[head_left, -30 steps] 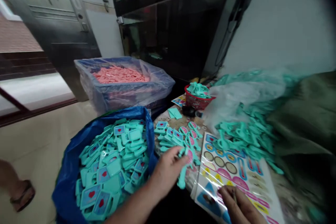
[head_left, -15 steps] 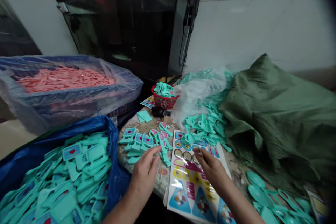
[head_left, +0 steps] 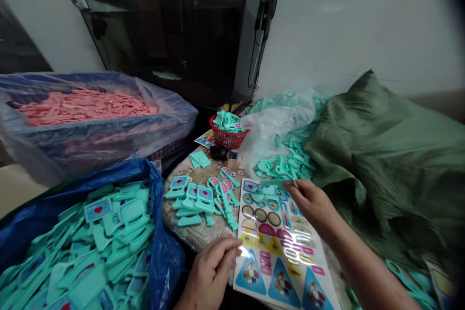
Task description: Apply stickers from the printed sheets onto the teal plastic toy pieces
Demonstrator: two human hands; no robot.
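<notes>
My right hand is closed over the top right of a stack of sticker sheets. Its fingertips pinch the end of a teal plastic toy piece, whose shape is blurred. At the stack's left edge is my left hand, thumb and fingers drawn together; whatever is between their tips is too small to make out. Just beyond it lie teal toy pieces with heart-screen stickers and others with pink fan-shaped stickers. A loose heap of plain teal pieces spills from a clear plastic bag.
On the left, a blue bag holds many stickered teal pieces; behind it stands a plastic-lined crate of pink pieces. A red basket sits at the table's back. A green sack bulges at right, near more teal pieces.
My right hand has moved up and right and now has a teal piece in its fingers. My left hand has drawn back toward me, to the sheets' left edge.
</notes>
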